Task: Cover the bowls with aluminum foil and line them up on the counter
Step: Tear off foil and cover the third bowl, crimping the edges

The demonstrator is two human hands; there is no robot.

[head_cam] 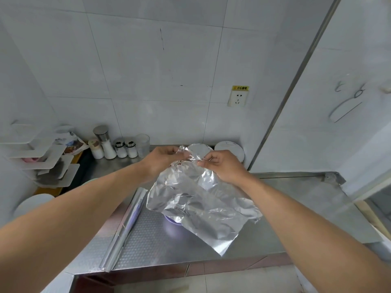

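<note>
A crumpled sheet of aluminum foil (201, 204) hangs over a purple bowl (172, 226) on the steel counter (296, 199); only the bowl's left rim and side show. My left hand (163, 158) and my right hand (222, 164) each pinch the sheet's far edge, holding it up above the bowl. Behind my hands, against the wall, two foil-covered bowls stand side by side, one in the middle (198, 148) and one to the right (229, 148). The foil roll (124, 227) lies lengthwise on the counter to the left of the purple bowl.
Shakers and jars (118, 146) stand at the back left by the wall. White tiered shelves (46, 161) and a white bowl (31, 205) are at the far left. A wall socket (238, 98) sits above the covered bowls. A steel-edged partition (296, 92) bounds the right.
</note>
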